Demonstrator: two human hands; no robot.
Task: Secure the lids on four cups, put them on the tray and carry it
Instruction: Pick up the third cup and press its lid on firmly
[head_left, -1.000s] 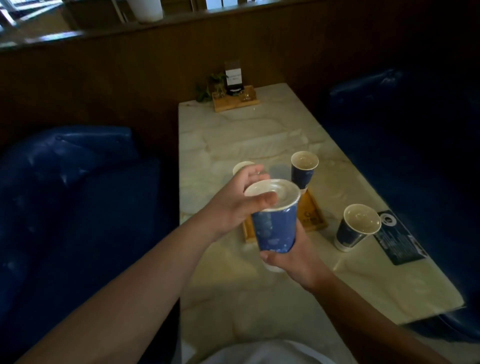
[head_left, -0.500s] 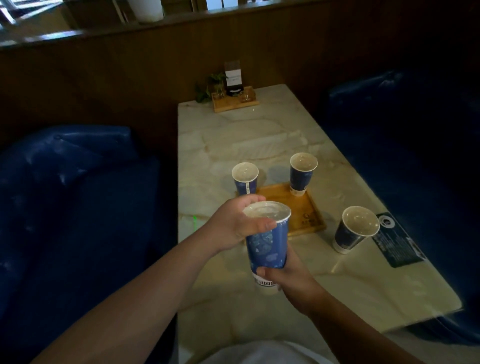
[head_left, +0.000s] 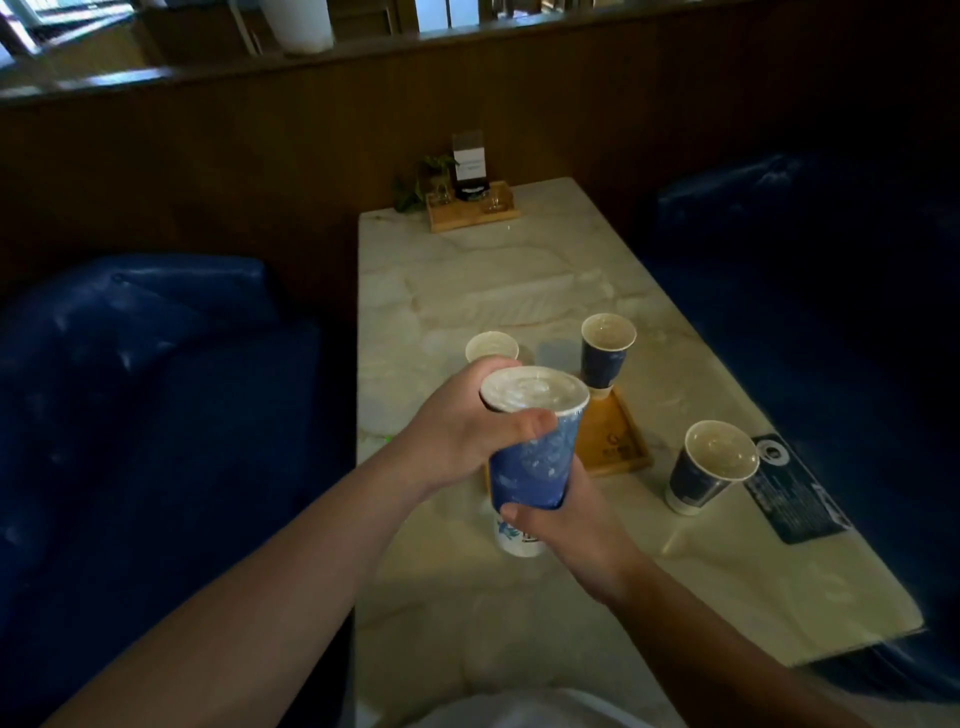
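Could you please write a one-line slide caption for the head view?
Both hands, left hand and right hand, hold a lidded blue cup above the marble table.

Both forearms bare to the frame edge, no sleeves, watch or rings visible on left hand (head_left: 457, 436) or right hand (head_left: 566, 525); white garment (head_left: 519, 709) at bottom.

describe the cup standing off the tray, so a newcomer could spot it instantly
On the marble table, find the wooden tray near its middle. Right of that tray, beside a dark card, stands the cup: the only one on bare tabletop, clear of tray and hands.
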